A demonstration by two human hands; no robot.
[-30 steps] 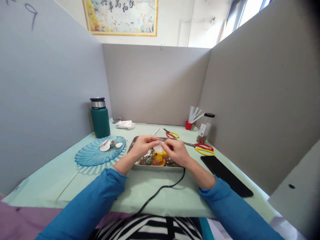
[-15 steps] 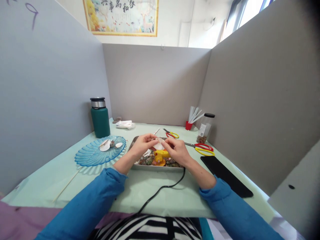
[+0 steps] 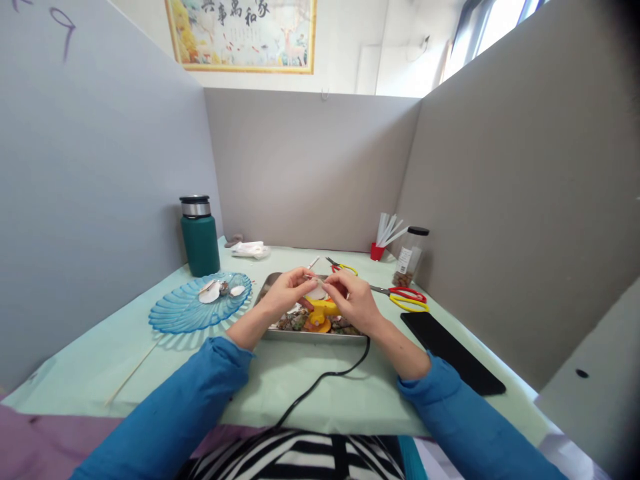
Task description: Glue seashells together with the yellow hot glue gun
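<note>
A pale white shell point(image 3: 317, 292) is held between my two hands above the metal tray point(image 3: 310, 337). My left hand point(image 3: 287, 293) pinches its left side with thumb and fingertips. From the other side, my right hand point(image 3: 354, 301) has its thumb and index finger closed on the shell's edge. Fingers partly hide the shell. Just below the hands, a yellow glue gun point(image 3: 320, 311) lies in the tray among several shells point(image 3: 295, 320). Its black cord point(image 3: 323, 377) runs over the tray's front rim towards me.
On the left stand a blue scalloped plate point(image 3: 175, 310) holding shells and a green bottle point(image 3: 200, 243). A thin stick point(image 3: 133, 371) lies before the plate. Right of the tray are scissors point(image 3: 407, 298), a black slab point(image 3: 453, 353), a jar point(image 3: 410, 257) and a red cup point(image 3: 377, 251) of glue sticks.
The shell has tilted a little between my fingertips, showing a narrower face. Both hands stay almost in the same place; the other things have not moved.
</note>
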